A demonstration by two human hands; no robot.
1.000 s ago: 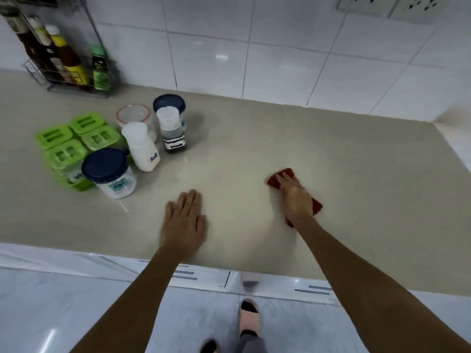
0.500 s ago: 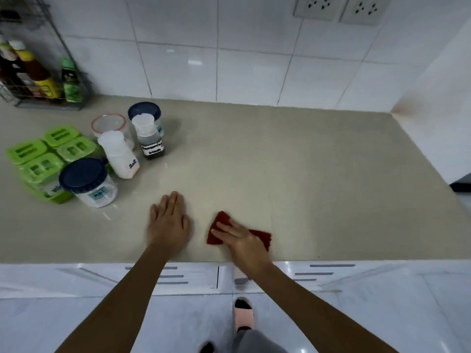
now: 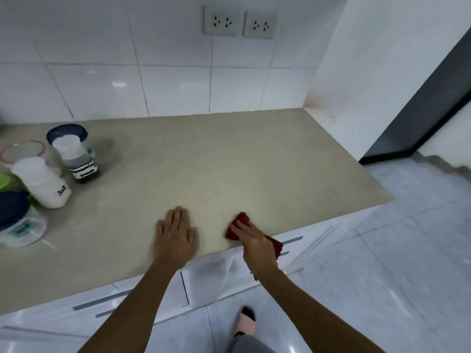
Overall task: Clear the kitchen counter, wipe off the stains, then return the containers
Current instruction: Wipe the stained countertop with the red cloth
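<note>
Beige desk (image 3: 229, 161) below a white tiled wall, two sockets (image 3: 220, 21); left hand (image 3: 175, 235) flat on the desk near its front edge, fingers straight, holding nothing; right hand (image 3: 252, 240) just beside it, fingers extended, pressing the red cloth (image 3: 240, 221), which overhangs the edge; risks: cloth may slip to the floor; a wide leftward sweep may topple the containers (image 3: 46, 184) grouped far left; count: one cloth, five containers clearly visible, a green one cut off.

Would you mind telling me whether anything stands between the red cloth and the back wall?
Nothing visible does. The right hand presses the red cloth at the front edge of the counter; the jars stand off to the left, past the left hand.
</note>
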